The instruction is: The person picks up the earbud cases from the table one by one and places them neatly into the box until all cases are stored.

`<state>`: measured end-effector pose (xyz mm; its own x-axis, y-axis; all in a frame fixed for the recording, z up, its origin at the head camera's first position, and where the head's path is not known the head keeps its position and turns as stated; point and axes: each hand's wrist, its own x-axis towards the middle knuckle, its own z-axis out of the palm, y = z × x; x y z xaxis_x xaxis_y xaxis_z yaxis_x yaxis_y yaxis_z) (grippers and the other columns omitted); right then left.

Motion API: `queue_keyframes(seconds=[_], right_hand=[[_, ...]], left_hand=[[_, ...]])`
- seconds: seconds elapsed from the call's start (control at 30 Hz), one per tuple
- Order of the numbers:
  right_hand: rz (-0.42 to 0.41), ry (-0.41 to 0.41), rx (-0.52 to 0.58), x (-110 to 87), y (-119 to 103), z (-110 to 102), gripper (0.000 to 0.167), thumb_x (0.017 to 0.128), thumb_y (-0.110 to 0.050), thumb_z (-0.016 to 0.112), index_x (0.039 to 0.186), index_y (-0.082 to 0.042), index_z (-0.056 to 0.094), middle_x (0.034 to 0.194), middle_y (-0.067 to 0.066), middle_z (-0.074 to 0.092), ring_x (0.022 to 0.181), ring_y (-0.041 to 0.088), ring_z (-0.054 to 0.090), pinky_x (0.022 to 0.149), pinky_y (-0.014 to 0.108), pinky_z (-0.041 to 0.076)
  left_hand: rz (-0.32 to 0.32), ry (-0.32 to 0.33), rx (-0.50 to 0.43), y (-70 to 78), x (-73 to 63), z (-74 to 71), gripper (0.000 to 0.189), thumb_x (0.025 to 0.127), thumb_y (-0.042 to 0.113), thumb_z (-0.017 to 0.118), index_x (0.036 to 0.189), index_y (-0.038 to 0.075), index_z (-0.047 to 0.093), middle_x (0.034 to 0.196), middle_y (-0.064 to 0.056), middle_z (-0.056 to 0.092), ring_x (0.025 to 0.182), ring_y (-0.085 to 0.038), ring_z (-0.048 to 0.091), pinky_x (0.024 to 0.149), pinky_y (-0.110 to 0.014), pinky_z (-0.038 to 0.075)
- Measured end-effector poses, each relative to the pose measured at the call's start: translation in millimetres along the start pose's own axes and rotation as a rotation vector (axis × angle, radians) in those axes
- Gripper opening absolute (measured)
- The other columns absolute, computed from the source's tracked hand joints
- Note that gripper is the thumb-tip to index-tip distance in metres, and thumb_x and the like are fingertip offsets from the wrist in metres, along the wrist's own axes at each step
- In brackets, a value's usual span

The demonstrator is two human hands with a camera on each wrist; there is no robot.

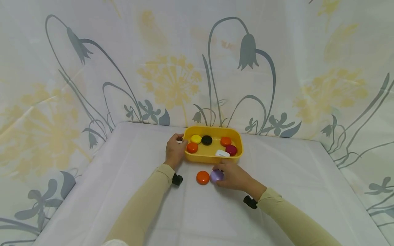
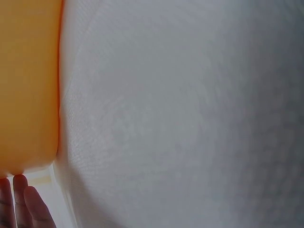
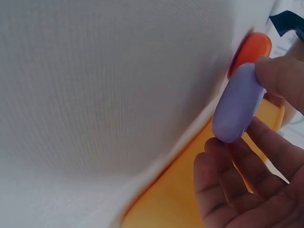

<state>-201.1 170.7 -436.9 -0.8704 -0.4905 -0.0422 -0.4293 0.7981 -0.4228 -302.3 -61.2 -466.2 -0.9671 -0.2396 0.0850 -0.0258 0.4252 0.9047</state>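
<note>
A glossy purple rounded disc (image 3: 237,102) is pinched between the thumb and fingertips of my right hand (image 1: 234,176), tilted on edge in the right wrist view. It is just in front of a yellow tray (image 1: 212,159). An orange disc (image 1: 202,177) lies on the cloth to its left. At the tray's left end my left hand (image 1: 174,150) holds the wall, thumb by the rim; in the left wrist view, fingertips (image 2: 20,183) touch the tray's outer side.
Inside the tray are a yellow disc (image 1: 196,139), a black disc (image 1: 207,140), orange discs (image 1: 226,141) at both ends, a dark red disc (image 1: 231,150) and a white piece (image 1: 222,153). White cloth (image 1: 197,218) covers the table; a flower-patterned curtain (image 1: 191,44) hangs behind.
</note>
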Motion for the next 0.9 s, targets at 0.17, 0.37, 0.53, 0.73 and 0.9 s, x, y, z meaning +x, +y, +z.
queue_keyframes(seconds=[0.17, 0.37, 0.53, 0.73, 0.9], right_hand=[[-0.008, -0.005, -0.012, 0.5, 1.8, 2.8, 0.04, 0.076, -0.029, 0.08, 0.112, -0.017, 0.067, 0.105, -0.005, 0.063, 0.094, 0.011, 0.055, 0.083, 0.029, 0.054], [-0.024, 0.001, -0.029, 1.6, 2.6, 5.5, 0.04, 0.075, -0.028, 0.08, 0.111, -0.016, 0.067, 0.104, -0.005, 0.063, 0.094, 0.012, 0.055, 0.083, 0.03, 0.053], [-0.01, -0.007, -0.043, 1.9, 1.7, 7.3, 0.042, 0.075, -0.03, 0.08, 0.113, -0.017, 0.067, 0.105, -0.005, 0.062, 0.096, 0.012, 0.055, 0.084, 0.03, 0.053], [-0.026, 0.007, -0.065, 1.6, 0.5, 5.9, 0.042, 0.076, -0.03, 0.079, 0.113, -0.017, 0.066, 0.107, -0.005, 0.063, 0.096, 0.012, 0.056, 0.084, 0.03, 0.053], [-0.026, 0.011, -0.066, 1.3, 0.1, 3.5, 0.044, 0.075, -0.033, 0.079, 0.115, -0.018, 0.065, 0.11, -0.006, 0.064, 0.099, 0.012, 0.058, 0.087, 0.034, 0.054]], left_hand=[[-0.004, -0.003, -0.01, 1.1, -0.5, -0.8, 0.031, 0.086, 0.022, 0.061, 0.115, 0.012, 0.063, 0.108, -0.005, 0.063, 0.088, -0.022, 0.057, 0.08, -0.031, 0.054], [0.003, -0.002, -0.01, 0.5, 0.5, -1.0, 0.031, 0.086, 0.022, 0.061, 0.115, 0.012, 0.064, 0.109, -0.005, 0.063, 0.088, -0.021, 0.057, 0.079, -0.031, 0.053], [0.0, 0.0, -0.015, -0.6, 0.8, -0.3, 0.03, 0.086, 0.021, 0.061, 0.115, 0.012, 0.064, 0.108, -0.005, 0.063, 0.087, -0.021, 0.057, 0.078, -0.031, 0.054], [0.004, 0.004, 0.0, 0.2, 0.6, 0.3, 0.031, 0.086, 0.021, 0.06, 0.115, 0.012, 0.064, 0.108, -0.005, 0.063, 0.088, -0.021, 0.057, 0.078, -0.031, 0.053], [-0.001, 0.005, 0.005, 0.3, 0.7, 0.6, 0.031, 0.087, 0.021, 0.061, 0.116, 0.012, 0.064, 0.109, -0.005, 0.063, 0.089, -0.022, 0.057, 0.081, -0.031, 0.053]])
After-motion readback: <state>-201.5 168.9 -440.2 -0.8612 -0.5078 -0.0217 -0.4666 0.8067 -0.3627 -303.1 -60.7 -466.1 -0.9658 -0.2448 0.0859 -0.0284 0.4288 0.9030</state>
